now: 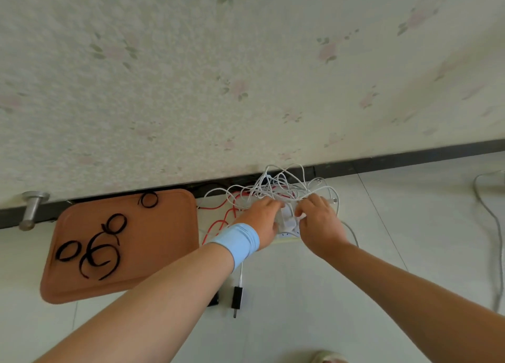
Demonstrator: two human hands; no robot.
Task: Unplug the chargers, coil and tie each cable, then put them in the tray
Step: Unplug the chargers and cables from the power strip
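The left hand [263, 217], a pale blue wristband [237, 242] behind it, has its fingers curled round the left side of a white charger [287, 218]. The right hand [319, 223] closes thumb and bent fingers on the same charger from the right, so both hands grip 1 plug and neither is spread flat. The charger stands in a white power strip [285, 236] on the floor by the skirting, under a loose tangle of white cables [273, 190] with a red cable [218, 220] looping out to the left. The step in hand looks like the unplugging. It would go best with 1 hand shifted down to pin the strip while the other draws the charger straight up by its body, not by the lead, since the strip is light and may lift with it. The lead should then be traced out of the tangle before any pull, or the knot tightens. Nearer the person a black plug [237, 297] lies free on the tiles. To the left sits the orange tray [164, 239] — it holds only black ties [103, 253], no coiled cable yet.
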